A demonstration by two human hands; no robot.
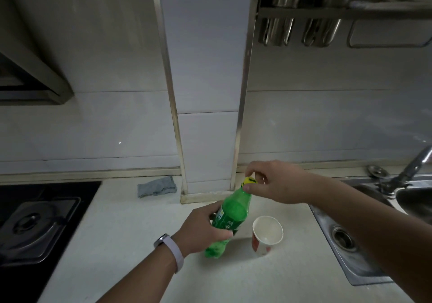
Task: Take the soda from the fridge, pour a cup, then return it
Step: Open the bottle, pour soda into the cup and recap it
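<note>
A green soda bottle (pixel 233 211) stands on the white counter (pixel 131 244), leaning slightly to the right. My left hand (pixel 203 228) grips its labelled middle. My right hand (pixel 275 181) pinches the yellow cap (pixel 249 181) at the top between thumb and fingers. A white paper cup (pixel 267 235) with a red mark stands upright just right of the bottle; I cannot tell whether it holds any liquid. The fridge is out of view.
A gas stove (pixel 35 225) with a metal cover lies at the left. A steel sink (pixel 364 244) and tap (pixel 411 164) are at the right. A grey cloth (pixel 156 187) lies by the tiled wall column. A utensil rack (pixel 327 12) hangs overhead.
</note>
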